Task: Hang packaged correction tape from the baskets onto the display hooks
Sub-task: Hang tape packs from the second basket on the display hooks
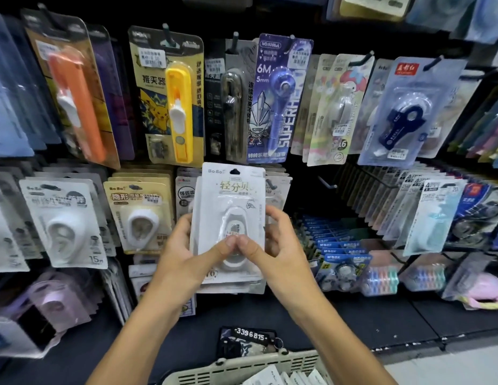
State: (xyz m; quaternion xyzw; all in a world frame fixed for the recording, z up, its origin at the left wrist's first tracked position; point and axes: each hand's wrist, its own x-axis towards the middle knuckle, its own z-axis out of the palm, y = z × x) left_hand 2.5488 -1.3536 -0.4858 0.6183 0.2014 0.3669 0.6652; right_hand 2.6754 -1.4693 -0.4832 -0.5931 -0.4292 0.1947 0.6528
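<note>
Light is dim and cool over a dark display. Glare streaks the plastic packs [170, 101], brightest on the white pack [232, 195] at centre. Far left and right edges bend and smear with wide-angle blur; the centre stays fairly sharp.

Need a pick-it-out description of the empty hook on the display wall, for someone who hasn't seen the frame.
Start at the black display wall and drop to its lower row of hanging packs. Just right of the white packs held in both hands, a dark gap opens. The bare hook juts out there, a short pale prong carrying nothing, while neighbouring hooks are loaded.
</note>
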